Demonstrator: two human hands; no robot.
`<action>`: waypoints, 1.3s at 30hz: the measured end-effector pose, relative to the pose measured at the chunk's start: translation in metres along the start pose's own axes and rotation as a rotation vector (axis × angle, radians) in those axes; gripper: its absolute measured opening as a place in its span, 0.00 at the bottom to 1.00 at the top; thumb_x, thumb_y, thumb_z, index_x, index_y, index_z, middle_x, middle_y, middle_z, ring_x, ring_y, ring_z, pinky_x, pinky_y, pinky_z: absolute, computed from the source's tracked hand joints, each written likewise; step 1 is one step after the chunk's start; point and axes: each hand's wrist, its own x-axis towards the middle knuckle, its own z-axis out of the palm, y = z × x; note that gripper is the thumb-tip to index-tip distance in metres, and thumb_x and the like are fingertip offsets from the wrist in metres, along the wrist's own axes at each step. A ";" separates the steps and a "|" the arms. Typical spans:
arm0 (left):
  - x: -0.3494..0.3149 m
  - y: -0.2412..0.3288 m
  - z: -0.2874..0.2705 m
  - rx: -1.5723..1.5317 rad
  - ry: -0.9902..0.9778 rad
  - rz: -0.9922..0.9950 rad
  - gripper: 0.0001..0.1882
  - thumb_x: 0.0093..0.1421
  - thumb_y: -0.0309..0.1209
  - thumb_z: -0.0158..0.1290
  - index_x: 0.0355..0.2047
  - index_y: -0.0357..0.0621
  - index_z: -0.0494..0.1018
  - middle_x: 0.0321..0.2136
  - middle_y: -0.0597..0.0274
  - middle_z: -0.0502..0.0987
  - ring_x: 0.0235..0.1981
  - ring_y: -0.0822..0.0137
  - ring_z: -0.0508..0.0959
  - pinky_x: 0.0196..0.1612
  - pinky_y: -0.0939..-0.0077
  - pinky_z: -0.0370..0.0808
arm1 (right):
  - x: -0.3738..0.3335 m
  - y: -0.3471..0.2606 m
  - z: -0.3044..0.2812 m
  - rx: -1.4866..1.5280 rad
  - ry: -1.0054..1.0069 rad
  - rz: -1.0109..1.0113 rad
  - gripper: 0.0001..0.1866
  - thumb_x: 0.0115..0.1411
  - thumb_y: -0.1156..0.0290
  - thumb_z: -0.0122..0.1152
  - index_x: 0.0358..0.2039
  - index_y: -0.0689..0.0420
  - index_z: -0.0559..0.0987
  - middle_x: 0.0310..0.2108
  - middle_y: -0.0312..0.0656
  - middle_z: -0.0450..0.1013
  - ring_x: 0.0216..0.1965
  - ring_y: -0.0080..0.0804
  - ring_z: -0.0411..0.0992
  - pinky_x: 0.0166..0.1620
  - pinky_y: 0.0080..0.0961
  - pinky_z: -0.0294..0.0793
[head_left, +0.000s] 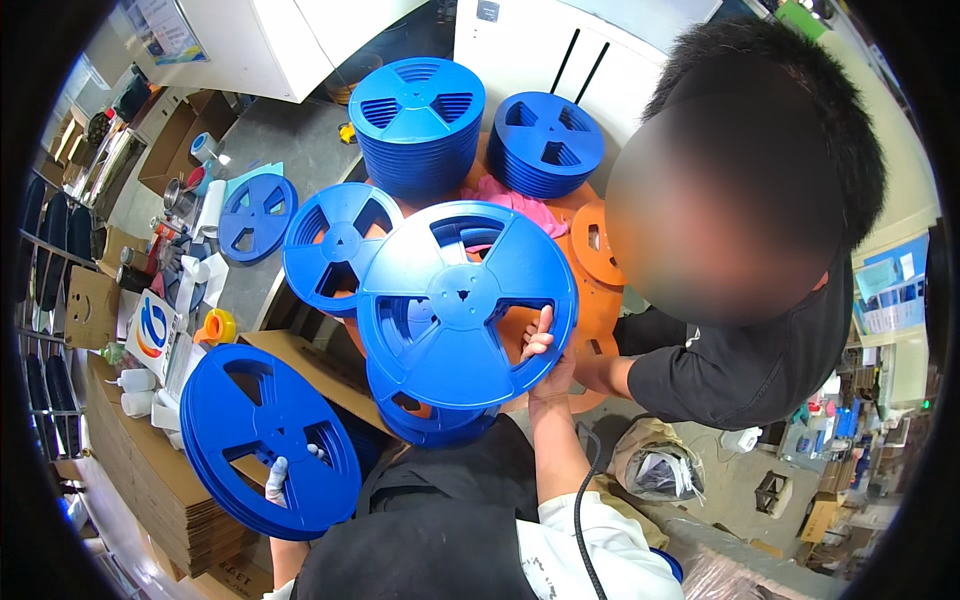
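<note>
My right hand is closed on the rim of a large blue reel, its fingers coming through one of the cut-out windows. The reel is raised in front of me and covers part of other blue reels behind and below it. At the lower left, my left hand grips a thick set of blue reels, tilted, with fingers showing in the windows. How many reels are in that set I cannot tell. Just behind the right-hand reel lies a smaller-looking blue reel stack.
A tall stack of blue reels and a shorter stack stand on an orange surface with a pink cloth. A person in a black sleeve is close on the right. Cardboard boxes and a cluttered grey bench flank the left.
</note>
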 end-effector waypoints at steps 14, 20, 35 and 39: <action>0.006 -0.001 0.002 -0.022 -0.024 -0.016 0.23 0.63 0.35 0.56 0.57 0.38 0.69 0.44 0.54 0.80 0.46 0.59 0.79 0.54 0.60 0.75 | 0.001 0.010 0.039 -0.309 0.172 -0.059 0.33 0.66 0.51 0.57 0.63 0.60 0.66 0.56 0.47 0.73 0.46 0.41 0.77 0.48 0.35 0.79; 0.006 0.000 -0.001 -0.066 -0.065 0.012 0.23 0.63 0.35 0.56 0.56 0.38 0.69 0.44 0.54 0.80 0.46 0.59 0.79 0.54 0.60 0.75 | -0.013 0.057 0.077 -0.653 0.314 0.044 0.34 0.64 0.47 0.58 0.62 0.58 0.67 0.55 0.44 0.74 0.45 0.39 0.76 0.47 0.35 0.79; -0.043 0.065 -0.101 -0.467 -0.418 0.055 0.33 0.60 0.44 0.57 0.61 0.39 0.65 0.50 0.49 0.76 0.52 0.54 0.77 0.57 0.58 0.75 | -0.083 0.189 0.062 -0.850 0.496 0.203 0.27 0.70 0.49 0.48 0.60 0.57 0.70 0.52 0.40 0.76 0.46 0.33 0.78 0.46 0.32 0.82; -0.055 0.064 -0.131 -0.613 -0.468 0.015 0.36 0.59 0.47 0.59 0.62 0.40 0.64 0.51 0.49 0.75 0.53 0.54 0.76 0.57 0.57 0.75 | -0.087 0.200 0.067 -1.045 0.494 0.200 0.27 0.70 0.51 0.49 0.59 0.57 0.70 0.52 0.38 0.76 0.47 0.31 0.78 0.47 0.29 0.83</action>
